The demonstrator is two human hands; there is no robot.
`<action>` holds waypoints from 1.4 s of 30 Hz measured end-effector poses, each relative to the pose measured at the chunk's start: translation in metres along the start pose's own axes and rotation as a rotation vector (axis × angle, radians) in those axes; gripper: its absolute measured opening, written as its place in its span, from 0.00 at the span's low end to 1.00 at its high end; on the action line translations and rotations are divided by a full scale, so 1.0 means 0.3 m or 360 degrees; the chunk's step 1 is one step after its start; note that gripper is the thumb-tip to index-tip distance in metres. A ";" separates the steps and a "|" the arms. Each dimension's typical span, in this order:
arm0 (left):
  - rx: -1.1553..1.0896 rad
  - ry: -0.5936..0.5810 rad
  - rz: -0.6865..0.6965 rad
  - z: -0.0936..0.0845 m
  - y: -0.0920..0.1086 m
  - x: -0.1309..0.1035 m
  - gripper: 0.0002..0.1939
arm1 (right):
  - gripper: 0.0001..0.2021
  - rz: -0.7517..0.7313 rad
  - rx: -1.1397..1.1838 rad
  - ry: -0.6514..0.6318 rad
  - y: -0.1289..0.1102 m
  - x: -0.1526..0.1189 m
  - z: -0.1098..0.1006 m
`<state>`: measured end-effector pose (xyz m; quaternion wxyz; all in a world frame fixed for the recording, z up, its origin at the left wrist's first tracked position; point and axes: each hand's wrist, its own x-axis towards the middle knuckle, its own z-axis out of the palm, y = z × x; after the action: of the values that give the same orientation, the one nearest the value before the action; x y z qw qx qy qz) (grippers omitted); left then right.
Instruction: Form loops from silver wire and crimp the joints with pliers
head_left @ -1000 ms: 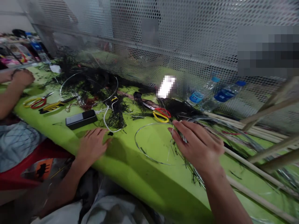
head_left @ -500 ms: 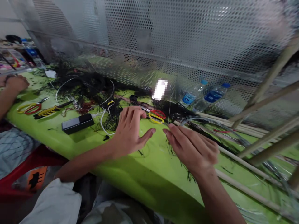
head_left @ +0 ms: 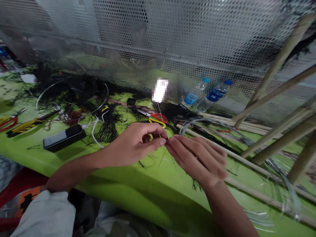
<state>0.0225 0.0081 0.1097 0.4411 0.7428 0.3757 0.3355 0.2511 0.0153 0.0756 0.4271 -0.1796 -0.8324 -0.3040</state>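
Observation:
My left hand [head_left: 140,143] and my right hand [head_left: 197,158] meet at the fingertips above the green table [head_left: 158,191]. Thumb and index finger of my left hand are pinched together at a thin strand [head_left: 161,112], which rises from between the hands. My right hand also pinches at this spot; the strand is too fine there to tell how each hand grips it. Just behind the fingers lie scissors [head_left: 158,121] with red and yellow handles.
Behind stand two water bottles [head_left: 194,93] [head_left: 217,95] against a perforated metal panel [head_left: 197,39]. Wooden poles [head_left: 274,72] and coiled clear tubing [head_left: 192,121] lie right. Left are a power bank [head_left: 64,136], yellow-black pliers [head_left: 24,127], more scissors [head_left: 10,121] and dark netting [head_left: 81,89].
My left hand has closed from spread fingers into a pinch and moved against my right fingertips. The view has shifted right, and the other person's hand at the far left is out of view.

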 end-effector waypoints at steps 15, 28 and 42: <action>0.0066 0.0162 0.0094 0.031 -0.048 0.019 0.08 | 0.05 0.0862 0.0632 -0.0229 -0.019 0.057 -0.011; 0.0079 0.0259 0.0140 0.035 -0.048 0.030 0.06 | 0.02 0.1046 0.0655 -0.0189 -0.010 0.074 -0.001; 0.0057 0.0283 0.0149 0.032 -0.047 0.026 0.05 | 0.13 0.0265 0.0135 -0.0052 -0.026 0.047 -0.006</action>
<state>0.0307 0.0156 0.0944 0.3765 0.7347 0.3841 0.4134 0.2398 0.0087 0.0851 0.4444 -0.2350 -0.8336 -0.2289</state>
